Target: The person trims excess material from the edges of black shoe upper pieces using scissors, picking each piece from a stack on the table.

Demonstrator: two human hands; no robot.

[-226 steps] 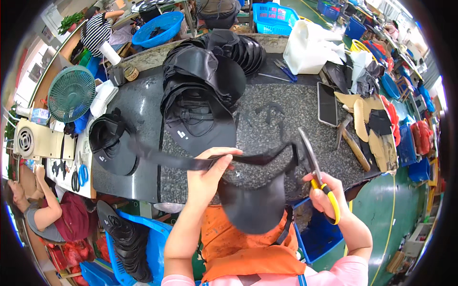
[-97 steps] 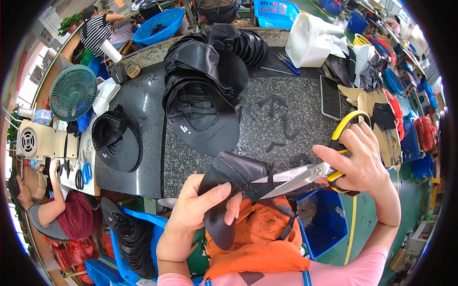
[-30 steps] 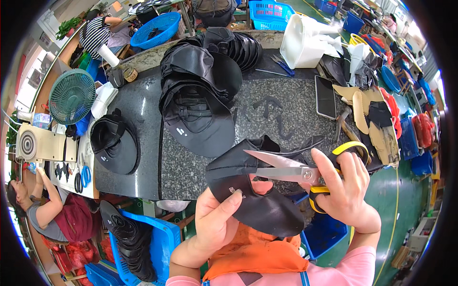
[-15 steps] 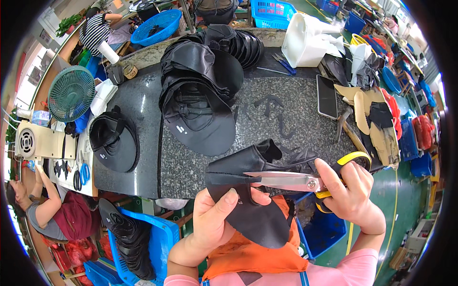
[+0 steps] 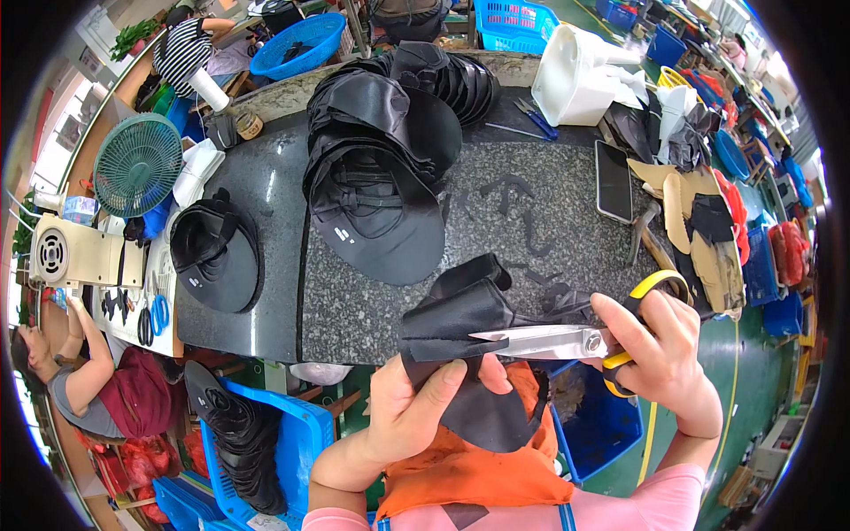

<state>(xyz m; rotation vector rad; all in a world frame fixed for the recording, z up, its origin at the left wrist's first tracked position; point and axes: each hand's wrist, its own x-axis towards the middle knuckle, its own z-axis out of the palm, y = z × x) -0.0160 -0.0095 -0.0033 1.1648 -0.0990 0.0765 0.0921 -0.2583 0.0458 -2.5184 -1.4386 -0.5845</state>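
Observation:
My left hand grips a black shoe upper above my lap, thumb on the near side and fingers partly hidden behind it. Its rounded end hangs over my orange apron. In my right hand is a pair of scissors with yellow and black handles, my fingers through the loops. Their silver blades point left and lie against the upper's edge; how far apart they are is hard to tell. Thin black offcuts lie on the speckled stone worktop beyond my hands.
A pile of black shoe uppers stands at the worktop's middle, with another small stack to the left. A phone, a hammer and a white container sit right. Blue crates flank me. A co-worker sits left.
The upper has shifted slightly right and up and turned in my left hand. The scissors have moved a little right along with it. My view has shifted slightly.

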